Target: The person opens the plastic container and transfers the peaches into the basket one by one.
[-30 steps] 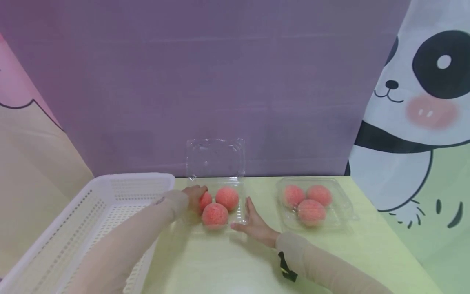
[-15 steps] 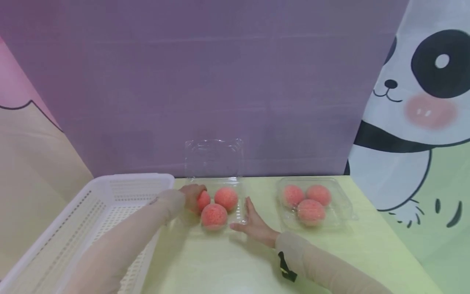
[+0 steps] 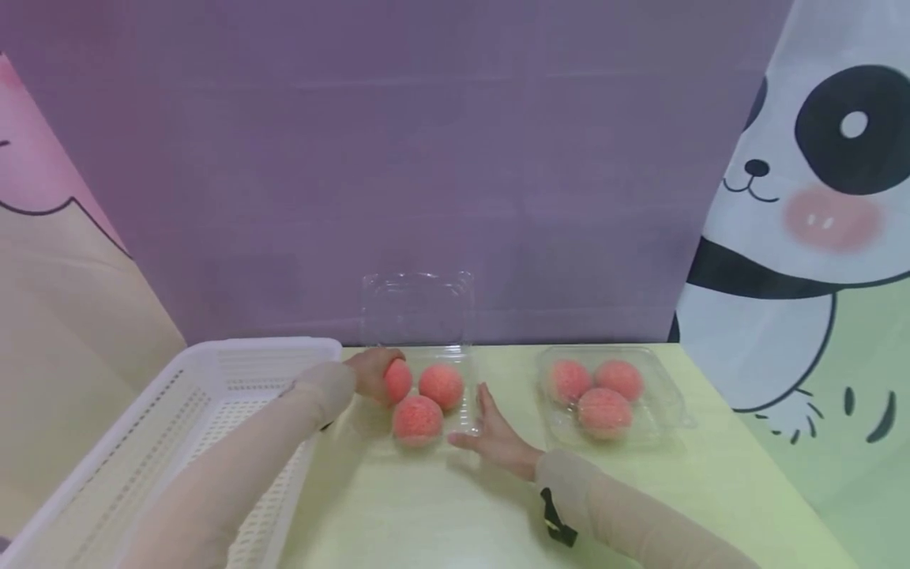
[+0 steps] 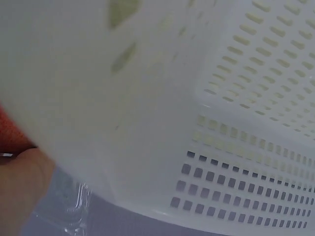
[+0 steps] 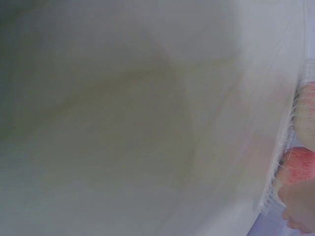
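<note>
My left hand (image 3: 373,373) grips the left peach (image 3: 398,382) in an open clear plastic clamshell box (image 3: 460,362). Its fingers lie around the fruit's left side and are partly hidden. Two more peaches sit in that box, the right one (image 3: 441,386) and the front one (image 3: 417,420). At the box's front right corner my right hand (image 3: 501,441) rests with thumb and fingers spread, touching or very near the wall. The left wrist view catches part of the left hand (image 4: 24,184) beside a red patch of peach (image 4: 11,135).
A white slotted plastic basket (image 3: 329,348) stands left, under the left forearm. To the right, a second clear box (image 3: 657,395) with its lid down holds several peaches (image 3: 604,412). The first box's raised lid (image 3: 418,308) leans near the purple backdrop (image 3: 426,158).
The left hand and the left peach have shifted slightly, and more of that peach shows. The right hand has stayed put. The head view has tilted a little.
</note>
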The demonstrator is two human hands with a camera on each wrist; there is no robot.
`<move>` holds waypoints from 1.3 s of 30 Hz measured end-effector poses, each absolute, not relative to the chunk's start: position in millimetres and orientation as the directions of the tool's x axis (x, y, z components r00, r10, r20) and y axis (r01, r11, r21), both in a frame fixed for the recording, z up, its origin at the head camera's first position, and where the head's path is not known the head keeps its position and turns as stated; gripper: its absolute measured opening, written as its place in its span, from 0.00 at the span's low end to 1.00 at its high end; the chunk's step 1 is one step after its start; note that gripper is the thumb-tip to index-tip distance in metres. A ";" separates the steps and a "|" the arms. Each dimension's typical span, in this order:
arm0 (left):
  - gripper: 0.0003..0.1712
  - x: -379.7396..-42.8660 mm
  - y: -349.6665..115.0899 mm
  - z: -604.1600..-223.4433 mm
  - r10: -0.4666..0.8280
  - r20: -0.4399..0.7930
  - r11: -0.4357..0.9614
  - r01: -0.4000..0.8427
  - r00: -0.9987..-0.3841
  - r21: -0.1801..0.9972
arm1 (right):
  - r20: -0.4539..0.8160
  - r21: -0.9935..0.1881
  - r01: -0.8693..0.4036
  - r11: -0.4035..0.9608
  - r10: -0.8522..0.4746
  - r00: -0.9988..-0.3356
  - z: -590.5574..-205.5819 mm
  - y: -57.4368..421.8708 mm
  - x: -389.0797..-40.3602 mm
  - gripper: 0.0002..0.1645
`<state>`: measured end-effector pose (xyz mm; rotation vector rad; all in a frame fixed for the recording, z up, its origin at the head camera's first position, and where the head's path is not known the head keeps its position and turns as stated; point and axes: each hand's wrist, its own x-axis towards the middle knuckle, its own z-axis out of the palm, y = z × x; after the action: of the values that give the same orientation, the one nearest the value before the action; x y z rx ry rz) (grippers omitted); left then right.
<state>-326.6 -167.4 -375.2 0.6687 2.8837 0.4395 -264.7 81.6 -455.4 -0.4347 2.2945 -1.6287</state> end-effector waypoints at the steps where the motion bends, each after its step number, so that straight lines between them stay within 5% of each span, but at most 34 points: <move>1: 0.39 -326.4 -166.9 -372.5 0.446 -0.084 0.856 0.397 -0.891 0.331 | -0.064 -0.946 -0.075 0.317 -0.405 -0.912 -455.2 81.5 -264.7 0.64; 11: 0.41 -321.8 -169.3 -340.4 0.365 -0.089 0.824 0.277 -0.927 0.495 | -0.079 -0.944 -0.058 0.324 -0.392 -0.917 -453.5 81.3 -262.1 0.64; 23: 0.43 -290.7 -189.4 -321.0 0.332 0.124 0.710 0.334 -0.935 0.620 | -0.076 -0.945 -0.056 0.322 -0.384 -0.920 -456.4 81.8 -264.0 0.65; 39: 0.43 -265.5 -257.2 -331.6 0.197 0.205 0.777 0.281 -0.959 0.563 | -0.077 -0.945 -0.062 0.322 -0.400 -0.913 -455.6 83.4 -262.7 0.65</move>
<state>-265.5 -257.2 -331.6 0.4173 3.0879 1.0134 -262.7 83.4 -455.6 -0.4145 2.2962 -1.6201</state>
